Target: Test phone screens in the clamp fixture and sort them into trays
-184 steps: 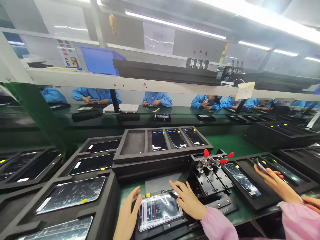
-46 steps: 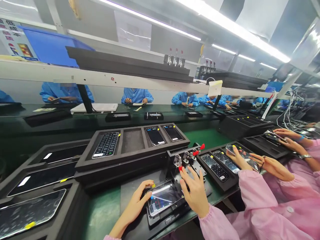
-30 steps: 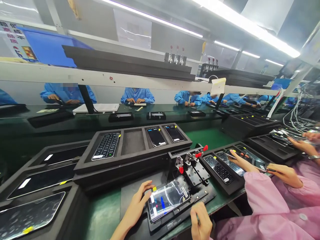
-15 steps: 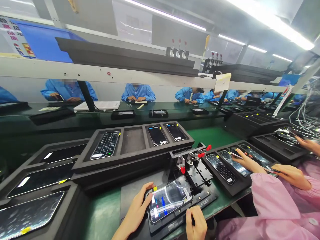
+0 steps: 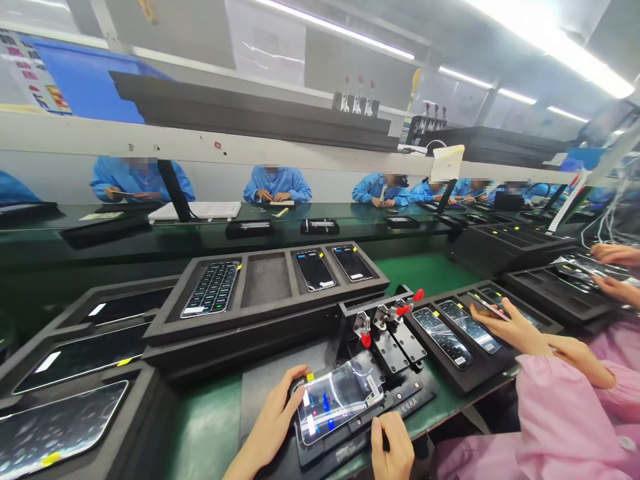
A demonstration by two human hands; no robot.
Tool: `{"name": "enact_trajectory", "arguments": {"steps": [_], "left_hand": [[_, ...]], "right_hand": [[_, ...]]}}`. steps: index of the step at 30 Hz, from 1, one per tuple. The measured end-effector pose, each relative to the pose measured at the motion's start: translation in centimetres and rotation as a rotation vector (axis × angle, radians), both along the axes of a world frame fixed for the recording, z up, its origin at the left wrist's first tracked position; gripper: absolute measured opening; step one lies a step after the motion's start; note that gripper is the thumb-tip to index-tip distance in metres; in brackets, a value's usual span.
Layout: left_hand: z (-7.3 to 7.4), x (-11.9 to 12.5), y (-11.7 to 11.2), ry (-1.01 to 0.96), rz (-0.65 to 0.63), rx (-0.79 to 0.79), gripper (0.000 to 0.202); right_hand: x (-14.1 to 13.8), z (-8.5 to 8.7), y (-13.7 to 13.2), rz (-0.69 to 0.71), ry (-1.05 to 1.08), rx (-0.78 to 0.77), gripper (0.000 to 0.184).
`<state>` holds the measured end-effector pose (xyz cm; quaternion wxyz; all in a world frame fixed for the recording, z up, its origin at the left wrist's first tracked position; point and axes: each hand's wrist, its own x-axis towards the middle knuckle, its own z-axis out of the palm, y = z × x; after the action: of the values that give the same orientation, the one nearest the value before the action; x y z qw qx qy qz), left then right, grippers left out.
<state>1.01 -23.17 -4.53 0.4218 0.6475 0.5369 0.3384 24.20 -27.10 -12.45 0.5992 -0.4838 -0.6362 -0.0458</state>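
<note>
A phone (image 5: 340, 397) wrapped in clear film lies tilted in a black fixture (image 5: 400, 400) at the front of the bench. My left hand (image 5: 273, 423) holds the phone's left end, with the thumb and forefinger pinched on its edge. My right hand (image 5: 393, 448) is curled at the fixture's near edge, just below the phone, gripping something I cannot make out. Red-handled toggle clamps (image 5: 387, 313) stand at the back of the fixture.
A black foam tray (image 5: 265, 303) behind the fixture holds three phones, with one slot bare. More trays with phones lie left (image 5: 65, 393) and right (image 5: 460, 330). A neighbour in pink sleeves (image 5: 510, 327) handles a phone at the right tray. Blue-coated workers sit across the green belt (image 5: 425, 270).
Since 1.5 s ago my right hand left the clamps and dropped to the fixture's near edge. The phone's left end has been raised. Over the last half second almost nothing moved.
</note>
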Motion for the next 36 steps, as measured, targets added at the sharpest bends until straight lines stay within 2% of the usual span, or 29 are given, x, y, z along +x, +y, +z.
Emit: {"name": "enact_trajectory", "arguments": {"steps": [4, 14, 26, 32, 36], "left_hand": [[-0.2, 0.0, 0.0, 0.009, -0.005, -0.001, 0.036], [0.4, 0.1, -0.1, 0.018, -0.005, -0.005, 0.036], [0.5, 0.1, -0.2, 0.015, -0.014, 0.003, 0.035], [0.6, 0.1, -0.2, 0.02, -0.008, 0.0, 0.035], [1.3, 0.2, -0.3, 0.041, -0.01, 0.001, 0.035]], "right_hand": [[0.0, 0.4, 0.0, -0.019, -0.007, -0.003, 0.015], [-0.3, 3.1, -0.1, -0.054, -0.054, -0.029, 0.024], [-0.2, 3.2, 0.0, -0.064, -0.131, -0.008, 0.025], [-0.7, 4.4, 0.0, -0.075, -0.135, 0.021, 0.03], [-0.8, 4.9, -0.2, -0.075, -0.139, -0.006, 0.028]]}}
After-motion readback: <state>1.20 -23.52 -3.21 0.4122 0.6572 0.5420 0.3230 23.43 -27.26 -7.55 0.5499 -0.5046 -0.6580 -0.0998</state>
